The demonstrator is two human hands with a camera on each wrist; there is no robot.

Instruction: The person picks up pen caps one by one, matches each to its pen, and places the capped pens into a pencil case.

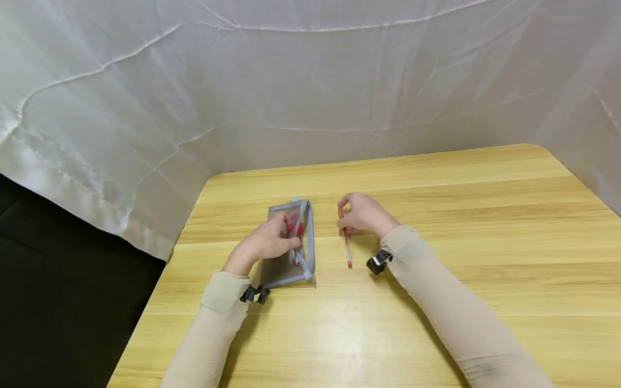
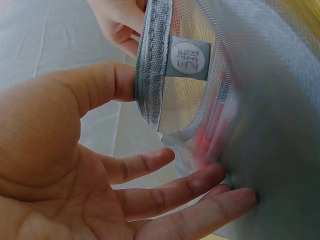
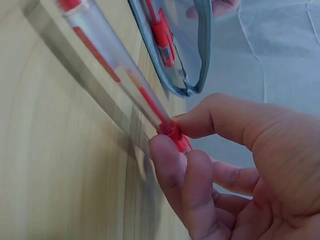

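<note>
Grey mesh pouch (image 1: 291, 245) lay near wooden table's (image 1: 436, 183) left edge; broad bare wood to pouch's right. Left hand (image 1: 264, 242) held pouch rim, fingers loosely extended. Right hand (image 1: 364, 214) pinched clear red pen (image 1: 345, 240) just right of pouch.

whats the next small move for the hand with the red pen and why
Probably lift the red pen and swing it left toward the mouth of the mesh pouch. The right hand already pinches the pen's far end, with the rest of it lying on the table, and the left hand is holding the pouch, which already has red pens inside.
</note>
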